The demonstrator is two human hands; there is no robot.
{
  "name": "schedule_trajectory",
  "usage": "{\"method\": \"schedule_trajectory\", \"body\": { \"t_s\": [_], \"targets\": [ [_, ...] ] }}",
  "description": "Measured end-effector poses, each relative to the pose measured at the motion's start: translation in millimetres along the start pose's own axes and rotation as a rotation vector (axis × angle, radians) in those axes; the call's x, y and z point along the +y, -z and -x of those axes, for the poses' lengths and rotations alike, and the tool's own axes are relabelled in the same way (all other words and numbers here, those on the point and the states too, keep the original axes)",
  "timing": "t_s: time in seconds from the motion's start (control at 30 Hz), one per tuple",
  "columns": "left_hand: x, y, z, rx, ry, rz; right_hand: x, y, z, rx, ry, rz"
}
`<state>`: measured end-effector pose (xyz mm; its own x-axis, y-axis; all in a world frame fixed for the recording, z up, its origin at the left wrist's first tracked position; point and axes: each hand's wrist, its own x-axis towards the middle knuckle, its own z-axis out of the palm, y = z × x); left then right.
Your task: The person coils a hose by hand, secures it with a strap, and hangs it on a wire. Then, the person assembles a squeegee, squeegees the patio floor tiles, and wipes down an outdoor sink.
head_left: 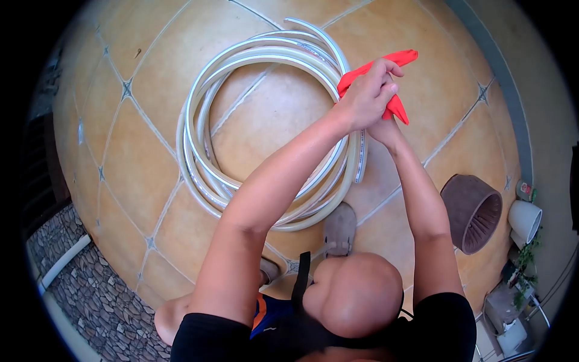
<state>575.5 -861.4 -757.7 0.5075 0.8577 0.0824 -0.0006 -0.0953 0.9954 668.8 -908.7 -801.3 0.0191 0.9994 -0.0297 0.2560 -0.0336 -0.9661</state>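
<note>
A coil of clear hose (pixel 194 114) lies on the tiled floor in front of me. At its right side my left hand (pixel 365 96) is closed, fingers bent, on a strip of red cloth (pixel 401 57). One end of the cloth points up and right, and another hangs below the fingers. My right hand (pixel 384 131) is beneath the left one, pressed against it at the same cloth. Most of its fingers are hidden. The cloth lies against the hose's edge; whether it passes around the hose I cannot tell.
A brown round pot or stool (pixel 461 211) lies tilted at the right. Past it are a white pot (pixel 523 220) and green plants (pixel 528 259) along the wall. My shoe (pixel 340 226) rests by the coil's near edge. A stone-patterned surface (pixel 90 289) is at the lower left.
</note>
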Motion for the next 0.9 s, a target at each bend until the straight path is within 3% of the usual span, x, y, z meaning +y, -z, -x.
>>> {"method": "schedule_trajectory", "body": {
  "t_s": [0.07,0.1,0.2,0.3,0.4,0.47,0.57,0.67,0.7,0.83,0.9],
  "targets": [
    [-5.6,10.5,-6.2,-0.011,-0.127,-0.049,-2.0,11.4,-2.0,-0.150,-0.025,0.071],
    [-9.0,18.9,-0.6,-0.051,-0.107,-0.330,-5.0,15.9,-2.5,-0.149,-0.036,0.044],
    [17.1,41.5,8.8,-0.399,0.359,-0.717,11.8,28.4,-3.1,-0.235,-0.165,-0.176],
    [-3.7,55.5,29.0,-0.240,0.451,-0.844,2.2,37.6,-4.4,-0.259,-0.154,-0.095],
    [-46.6,59.1,32.5,-0.167,0.040,-0.688,4.6,33.1,-2.3,-0.301,-0.141,-0.014],
    [-56.4,43.8,22.8,-0.183,0.139,-0.321,5.8,32.5,-1.8,-0.320,-0.079,0.098],
    [-73.8,33.8,11.2,-0.265,0.315,0.154,0.2,20.1,-4.6,-0.128,0.441,0.390],
    [-69.6,38.2,-1.1,-0.424,0.506,-0.103,18.8,20.4,-2.9,-0.046,0.632,0.828],
    [-70.2,37.1,-2.0,-0.380,0.511,0.004,23.0,20.2,-5.4,0.010,0.679,0.829],
    [-56.2,45.2,-9.6,-0.308,0.446,-0.157,22.8,24.8,-7.9,0.141,0.780,0.841],
    [-56.0,44.6,-10.8,-0.354,0.034,-0.644,19.3,29.8,-5.0,0.121,0.759,0.817]
  ]
}}
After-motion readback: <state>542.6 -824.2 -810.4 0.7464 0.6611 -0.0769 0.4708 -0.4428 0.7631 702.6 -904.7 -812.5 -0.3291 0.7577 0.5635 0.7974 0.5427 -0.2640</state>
